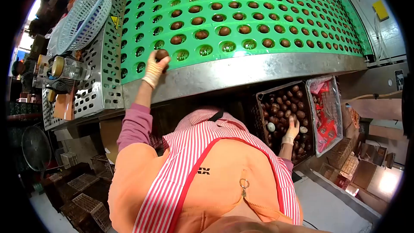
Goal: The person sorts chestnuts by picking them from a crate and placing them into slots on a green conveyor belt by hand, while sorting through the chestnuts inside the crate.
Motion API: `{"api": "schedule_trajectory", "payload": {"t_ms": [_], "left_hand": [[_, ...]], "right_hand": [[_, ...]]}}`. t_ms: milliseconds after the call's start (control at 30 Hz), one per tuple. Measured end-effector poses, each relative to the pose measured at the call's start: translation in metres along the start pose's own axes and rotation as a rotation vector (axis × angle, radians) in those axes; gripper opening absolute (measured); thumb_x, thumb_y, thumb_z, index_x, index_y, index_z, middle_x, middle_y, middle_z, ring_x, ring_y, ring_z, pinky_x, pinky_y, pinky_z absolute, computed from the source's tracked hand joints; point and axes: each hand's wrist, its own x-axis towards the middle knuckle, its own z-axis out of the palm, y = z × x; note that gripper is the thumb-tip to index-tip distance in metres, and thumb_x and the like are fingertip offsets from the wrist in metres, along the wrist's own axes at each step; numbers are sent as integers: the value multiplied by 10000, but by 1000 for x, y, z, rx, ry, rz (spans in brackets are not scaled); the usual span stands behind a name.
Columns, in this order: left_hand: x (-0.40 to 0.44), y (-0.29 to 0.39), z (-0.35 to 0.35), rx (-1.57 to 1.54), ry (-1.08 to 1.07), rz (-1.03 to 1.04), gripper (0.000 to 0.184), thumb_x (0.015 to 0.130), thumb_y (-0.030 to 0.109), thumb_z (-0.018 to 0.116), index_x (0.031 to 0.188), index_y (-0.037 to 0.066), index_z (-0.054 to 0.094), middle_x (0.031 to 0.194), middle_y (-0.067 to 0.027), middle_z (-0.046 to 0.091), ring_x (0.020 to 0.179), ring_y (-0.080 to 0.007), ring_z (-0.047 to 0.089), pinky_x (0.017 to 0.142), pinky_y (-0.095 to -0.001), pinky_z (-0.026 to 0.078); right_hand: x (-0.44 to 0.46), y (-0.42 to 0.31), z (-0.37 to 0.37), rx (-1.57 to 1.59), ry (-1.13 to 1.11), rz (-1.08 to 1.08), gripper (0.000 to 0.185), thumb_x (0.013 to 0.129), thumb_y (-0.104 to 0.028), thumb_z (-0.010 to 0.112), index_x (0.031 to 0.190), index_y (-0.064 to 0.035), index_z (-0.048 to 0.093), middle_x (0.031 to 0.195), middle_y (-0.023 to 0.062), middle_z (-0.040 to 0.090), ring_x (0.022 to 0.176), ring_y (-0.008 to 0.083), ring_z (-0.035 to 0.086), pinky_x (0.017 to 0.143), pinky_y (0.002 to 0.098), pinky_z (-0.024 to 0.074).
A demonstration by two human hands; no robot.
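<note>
Left hand (154, 67), upper left, gripped a dark egg-shaped ball (161, 55), likely for the green belt (214, 41); next probably needed gentle letting-go. Right hand (291, 132), lower right, hid its hold.

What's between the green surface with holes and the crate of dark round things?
In the head view, a metal ledge borders the green surface; then a shadowed gap comes before the crate.
</note>
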Motion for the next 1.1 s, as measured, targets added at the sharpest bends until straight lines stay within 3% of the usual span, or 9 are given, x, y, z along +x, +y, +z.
{"api": "schedule_trajectory", "payload": {"t_ms": [133,400,600,667,767,833,933,1000,1100], "left_hand": [[48,-23,-42,1146,13,275,572,678,297,753,1186,96,583,1326,-166,476,1025,-389,606,913,-430,504],[71,1,31,1409,-410,272,541,797,309,704,1253,82,520,1299,-174,495,1032,-388,605,887,-442,511],[87,-14,1,877,-321,248,528,799,368,730,1175,24,591,1249,-209,545,1011,-357,624,853,-444,511],[98,-38,-13,369,-272,207,482,821,423,715,1090,33,628,780,-116,642,693,-230,623,664,-362,523],[89,-1,-23,-251,-175,-188,354,883,437,662,957,96,605,563,-6,517,468,-106,467,426,-246,362],[106,-15,-27,-543,-61,-78,339,882,384,681,1010,81,596,736,-26,579,599,-140,537,520,-279,450],[128,-24,-40,-636,-33,25,329,847,221,721,1092,54,580,968,-53,587,826,-176,576,732,-318,506],[136,-23,-46,-525,-35,113,364,830,154,726,1145,48,576,1005,-62,595,914,-186,589,826,-347,515],[155,-33,-53,-138,44,382,409,811,97,713,1192,46,571,1049,-74,623,916,-203,600,840,-343,508]], "right_hand": [[-17,-95,74,48,-285,-183,559,827,-333,753,1235,14,588,1231,69,605,1099,170,554,955,316,437],[-79,-205,308,-795,-527,-993,482,659,-289,797,1090,-125,657,1210,173,536,1060,357,578,868,420,506],[-63,-171,403,-1199,-699,-864,357,754,-140,662,1109,-173,654,1221,157,548,1044,365,601,869,440,512],[-48,-176,392,-1054,-664,-883,352,770,-133,623,1115,-190,658,1196,159,568,1036,353,614,860,443,515],[-11,-184,382,-1170,-868,-707,523,746,-232,691,1262,-214,613,1220,162,593,1071,344,603,944,391,486],[10,-182,371,-995,-925,-631,644,725,-293,756,1325,-156,569,1226,186,611,1077,321,614,966,362,477],[31,-197,360,-390,-588,-224,385,841,-256,716,1173,-73,650,931,54,637,729,108,546,618,296,476],[58,-174,358,-136,-281,-279,351,917,-367,599,1097,-74,671,889,47,644,729,171,587,672,320,488],[72,-123,348,-1092,-273,-928,349,928,-360,529,1182,-146,634,1249,135,592,1140,385,534,929,480,464]]}}
